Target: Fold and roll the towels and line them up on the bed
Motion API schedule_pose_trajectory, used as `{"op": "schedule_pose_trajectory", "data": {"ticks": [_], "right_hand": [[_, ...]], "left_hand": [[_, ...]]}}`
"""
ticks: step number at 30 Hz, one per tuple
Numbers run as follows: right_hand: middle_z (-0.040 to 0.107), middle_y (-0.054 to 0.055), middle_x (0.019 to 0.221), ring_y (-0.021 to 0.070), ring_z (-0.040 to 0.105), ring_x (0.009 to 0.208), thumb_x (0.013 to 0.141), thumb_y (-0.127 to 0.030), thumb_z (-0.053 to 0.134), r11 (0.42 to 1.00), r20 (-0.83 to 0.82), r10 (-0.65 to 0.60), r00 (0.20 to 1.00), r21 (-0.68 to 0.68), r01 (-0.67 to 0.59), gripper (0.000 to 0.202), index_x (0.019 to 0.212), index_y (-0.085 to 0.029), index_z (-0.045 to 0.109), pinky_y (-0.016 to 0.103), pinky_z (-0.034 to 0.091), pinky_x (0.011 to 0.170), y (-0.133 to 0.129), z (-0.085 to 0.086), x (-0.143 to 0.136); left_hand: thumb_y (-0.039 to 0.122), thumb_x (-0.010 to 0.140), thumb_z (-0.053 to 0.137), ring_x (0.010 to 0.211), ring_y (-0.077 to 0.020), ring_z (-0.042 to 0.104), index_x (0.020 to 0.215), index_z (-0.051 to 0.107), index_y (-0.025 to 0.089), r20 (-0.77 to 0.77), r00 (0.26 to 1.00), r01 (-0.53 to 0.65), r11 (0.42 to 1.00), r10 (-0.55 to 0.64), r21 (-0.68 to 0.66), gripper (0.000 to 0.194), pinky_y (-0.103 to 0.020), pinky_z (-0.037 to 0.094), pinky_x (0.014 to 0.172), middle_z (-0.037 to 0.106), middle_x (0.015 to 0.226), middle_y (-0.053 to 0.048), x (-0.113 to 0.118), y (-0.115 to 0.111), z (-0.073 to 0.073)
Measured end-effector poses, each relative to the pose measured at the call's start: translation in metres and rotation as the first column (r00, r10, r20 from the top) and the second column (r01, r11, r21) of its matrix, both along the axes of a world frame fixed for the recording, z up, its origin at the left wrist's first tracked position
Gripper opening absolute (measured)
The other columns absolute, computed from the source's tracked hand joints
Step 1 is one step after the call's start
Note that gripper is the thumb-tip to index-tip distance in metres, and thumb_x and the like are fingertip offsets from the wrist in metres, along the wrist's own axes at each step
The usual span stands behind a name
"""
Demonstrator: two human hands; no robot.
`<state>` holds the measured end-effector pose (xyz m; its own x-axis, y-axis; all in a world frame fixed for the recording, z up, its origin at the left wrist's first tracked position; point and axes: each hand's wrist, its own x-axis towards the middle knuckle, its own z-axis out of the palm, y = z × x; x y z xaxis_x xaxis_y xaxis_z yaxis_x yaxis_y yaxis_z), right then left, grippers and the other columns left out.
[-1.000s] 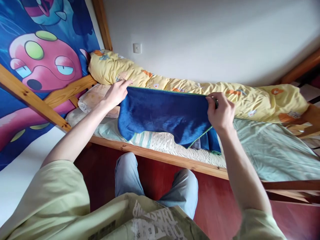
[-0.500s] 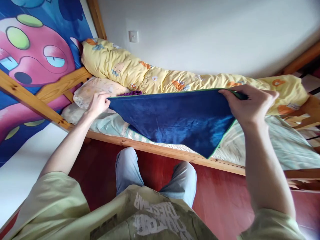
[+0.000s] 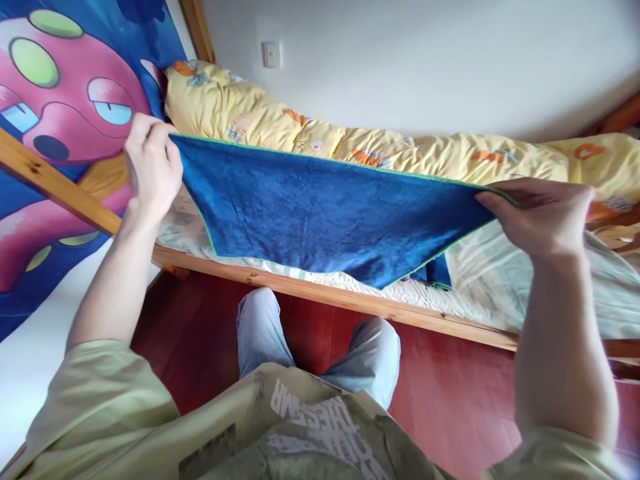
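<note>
A dark blue towel (image 3: 310, 207) with a green edge is stretched between my two hands over the bed. My left hand (image 3: 154, 160) grips its upper left corner, raised near the bed's wooden rail. My right hand (image 3: 543, 210) pinches the upper right corner between thumb and fingers, a little lower than the left. The cloth hangs down in front of the mattress, its lower edge slanting. Beneath its lower right side, another piece of dark blue cloth (image 3: 435, 272) lies on the light sheet (image 3: 480, 280). The towel hides the middle of the bed.
A rolled yellow quilt (image 3: 340, 143) lies along the wall, below a wall switch (image 3: 271, 55). The bed's wooden side rail (image 3: 300, 287) runs in front of my knees. A cartoon wall hanging (image 3: 65, 100) fills the left. Underfoot is a red floor (image 3: 445, 387).
My left hand has risen and moved left, and my right hand has shifted right. The towel is spread wider, and the blue cloth under its lower right side has come into view.
</note>
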<state>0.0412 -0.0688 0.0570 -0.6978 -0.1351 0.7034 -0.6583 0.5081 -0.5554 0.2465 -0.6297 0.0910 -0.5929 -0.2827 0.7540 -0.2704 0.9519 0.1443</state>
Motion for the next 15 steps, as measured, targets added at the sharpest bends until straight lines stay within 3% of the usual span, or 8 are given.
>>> {"op": "schedule_pose_trajectory", "data": {"ticks": [3,7,11,15], "right_hand": [[0.077,0.013,0.079,0.0190,0.071,0.067,0.068,-0.005,0.091,0.994,-0.023,-0.107,0.994,-0.026,0.106,0.018,0.080,-0.013,0.081,0.030,0.055,0.060,-0.009,-0.007,-0.002],[0.073,0.011,0.068,0.0162,0.063,0.053,0.077,-0.021,0.090,0.990,-0.058,-0.143,0.988,-0.002,0.143,0.014,0.087,-0.013,0.083,0.029,0.047,0.050,-0.010,-0.014,-0.006],[0.063,0.009,0.056,0.0176,0.059,0.043,0.087,-0.044,0.082,0.998,0.026,-0.040,0.999,-0.046,0.042,0.033,0.092,-0.010,0.081,0.030,0.042,0.042,-0.006,-0.017,-0.008],[0.071,0.016,0.072,0.0244,0.070,0.057,0.083,-0.061,0.081,0.996,0.015,0.059,0.998,-0.065,-0.058,0.049,0.095,-0.013,0.080,0.038,0.053,0.050,0.000,-0.018,0.007]], "left_hand": [[0.029,0.107,0.034,0.120,-0.0179,0.056,0.130,0.066,0.020,-0.049,0.999,0.009,1.000,-0.009,-0.012,0.040,-0.033,0.042,0.115,0.062,0.131,-0.006,0.003,-0.006,-0.001],[0.039,0.106,0.037,0.112,-0.0176,0.062,0.127,0.070,0.018,-0.057,0.997,-0.053,0.999,0.052,-0.005,0.044,-0.032,0.046,0.109,0.069,0.123,-0.006,0.014,-0.016,-0.001],[0.047,0.105,0.037,0.118,-0.0178,0.062,0.130,0.070,0.024,-0.003,1.000,-0.028,0.999,0.028,-0.020,0.048,-0.032,0.046,0.111,0.070,0.126,-0.003,0.034,-0.016,0.007],[0.065,0.101,0.029,0.133,-0.0227,0.054,0.133,0.068,0.031,-0.017,0.999,-0.042,0.995,0.043,0.087,0.060,-0.041,0.035,0.123,0.067,0.133,0.002,0.054,-0.019,0.006]]}}
